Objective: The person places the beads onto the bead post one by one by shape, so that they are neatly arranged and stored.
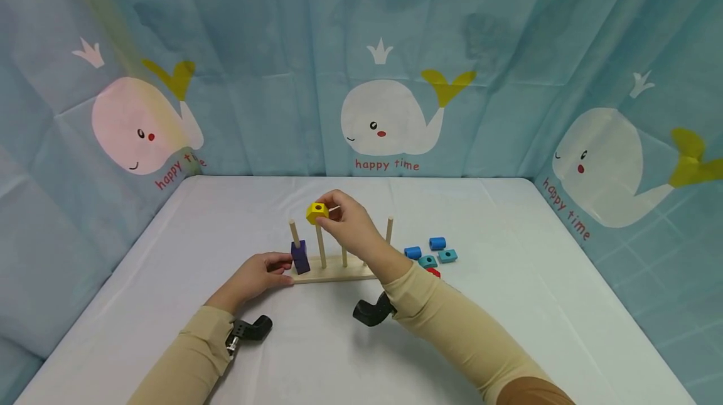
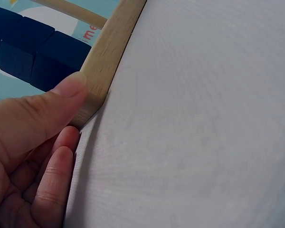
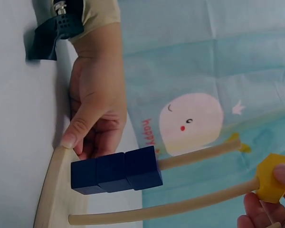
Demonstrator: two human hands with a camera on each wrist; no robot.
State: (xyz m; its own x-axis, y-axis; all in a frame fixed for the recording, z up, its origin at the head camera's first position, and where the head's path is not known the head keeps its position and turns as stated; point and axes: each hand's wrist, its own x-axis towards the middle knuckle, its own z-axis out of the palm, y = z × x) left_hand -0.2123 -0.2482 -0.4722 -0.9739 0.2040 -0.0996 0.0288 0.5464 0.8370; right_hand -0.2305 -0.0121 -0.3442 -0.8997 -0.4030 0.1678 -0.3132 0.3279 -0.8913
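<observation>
A wooden base (image 1: pixel 333 273) with upright pegs stands on the table. My left hand (image 1: pixel 255 280) grips its left end, the thumb on the base's corner and the fingers against the end in the left wrist view. Dark blue square blocks (image 3: pixel 116 170) are stacked on the leftmost peg, next to that hand. With thumb and fingers, my right hand (image 1: pixel 354 229) pinches a yellow hexagonal block (image 1: pixel 317 213) at the top of the second peg (image 3: pixel 166 209). In the right wrist view the peg's tip meets the block. The right hand and forearm hide part of the pegs farther right.
Right of the base lie blue cylinder blocks (image 1: pixel 437 243), teal blocks (image 1: pixel 447 256) and a red block (image 1: pixel 433 272) partly behind the right sleeve. A white cloth covers the table (image 1: pixel 282 355). A whale-print curtain (image 1: pixel 271 78) hangs behind it.
</observation>
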